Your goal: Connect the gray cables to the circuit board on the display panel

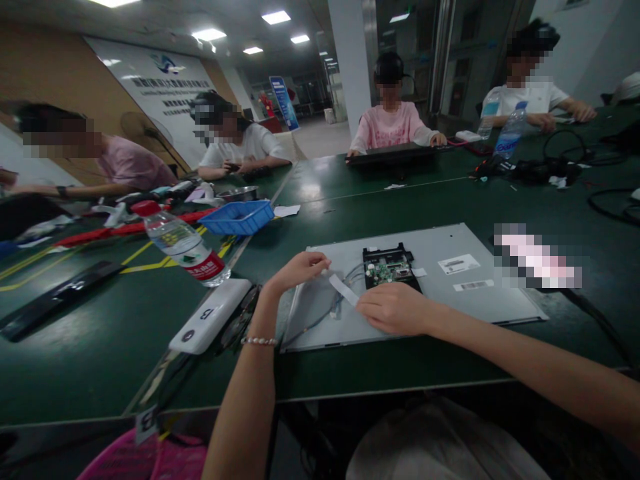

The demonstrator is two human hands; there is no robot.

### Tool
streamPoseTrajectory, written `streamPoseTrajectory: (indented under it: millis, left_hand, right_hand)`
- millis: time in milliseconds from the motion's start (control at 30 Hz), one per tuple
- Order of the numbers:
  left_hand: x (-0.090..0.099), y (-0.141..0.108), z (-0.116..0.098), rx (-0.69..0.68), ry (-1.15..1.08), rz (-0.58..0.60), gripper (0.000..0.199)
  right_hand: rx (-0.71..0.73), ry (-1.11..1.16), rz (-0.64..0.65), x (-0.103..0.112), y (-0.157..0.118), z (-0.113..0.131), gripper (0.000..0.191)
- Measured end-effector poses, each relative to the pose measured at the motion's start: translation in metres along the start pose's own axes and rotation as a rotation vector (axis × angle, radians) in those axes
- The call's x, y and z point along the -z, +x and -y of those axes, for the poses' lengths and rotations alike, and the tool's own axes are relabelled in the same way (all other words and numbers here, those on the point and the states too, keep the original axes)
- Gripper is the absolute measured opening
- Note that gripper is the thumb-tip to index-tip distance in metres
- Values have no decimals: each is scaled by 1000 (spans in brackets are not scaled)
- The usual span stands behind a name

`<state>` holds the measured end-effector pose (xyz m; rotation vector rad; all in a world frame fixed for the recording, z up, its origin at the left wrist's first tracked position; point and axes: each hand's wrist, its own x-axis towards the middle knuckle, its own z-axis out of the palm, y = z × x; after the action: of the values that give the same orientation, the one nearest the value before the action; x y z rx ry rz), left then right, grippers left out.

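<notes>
A flat grey panel point(430, 253), which looks like the back of a display, lies on the green table. On its middle sits a black bracket point(387, 255) with a green circuit board point(387, 272). Thin grey cables point(320, 319) run from the board across the panel's left part. A short white strip of tape point(343, 291) stretches between my hands above the cables. My left hand point(301, 270) pinches its upper left end. The lower right end is in the closed fingers of my right hand point(393, 308), just in front of the board.
Left of the panel lie a white power bank point(213, 317) and a water bottle point(187, 247), with a blue tray point(237, 217) behind. A blurred-out object point(537, 257) with a cable lies at right. Several people sit around the table. A pink basket point(145, 460) stands below the edge.
</notes>
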<state>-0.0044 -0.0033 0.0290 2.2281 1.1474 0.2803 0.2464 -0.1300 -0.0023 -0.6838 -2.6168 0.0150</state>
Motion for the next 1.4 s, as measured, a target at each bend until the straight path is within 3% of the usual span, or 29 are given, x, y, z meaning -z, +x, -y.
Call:
streamPoseTrajectory:
  millis: [100, 200, 300, 433, 567, 767, 1067, 1400]
  left_hand:
    - [-1, 0, -2, 40, -42, -9, 45]
    - [-3, -1, -3, 26, -81, 101, 41]
    - [-5, -1, -5, -19, -90, 202, 36]
    - [-6, 1, -4, -76, -107, 225, 30]
    - [-5, 2, -2, -90, -122, 158, 28]
    - [-6, 5, 3, -53, -45, 32, 29]
    - [-9, 14, 27, -91, 210, -250, 30]
    - [-17, 18, 29, -83, 282, -304, 34]
  right_hand:
    - [-28, 11, -39, 4, 0, -4, 21]
    - [-101, 20, -75, 13, -1, -12, 22]
    - [-211, 19, -121, 26, -3, -22, 26]
    - [-398, 31, -146, 44, -19, -45, 28]
    - [-570, 96, -156, 50, -53, -74, 27]
    - [-781, 413, -122, 38, -95, -103, 27]
    - [-746, 407, 63, 33, -89, -104, 32]
    - [-774, 534, -30, 33, -84, -94, 17]
